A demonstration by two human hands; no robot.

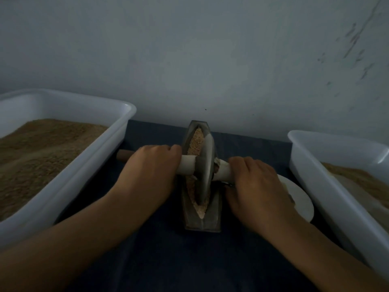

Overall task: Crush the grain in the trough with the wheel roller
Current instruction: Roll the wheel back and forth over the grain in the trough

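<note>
The trough [202, 216] lies mid-table, lengthwise toward the wall. The wheel roller [205, 165] stands on edge in the grain [194, 144]. Left hand [151, 167] and right hand [256, 186] curl around the axle ends, balancing downward pressure.

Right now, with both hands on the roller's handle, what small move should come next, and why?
Probably roll the wheel forward, away from the person. The left hand and right hand already hold the handle on either side, the wheel sits about midway along the trough, and coarse grain shows beyond it.
</note>
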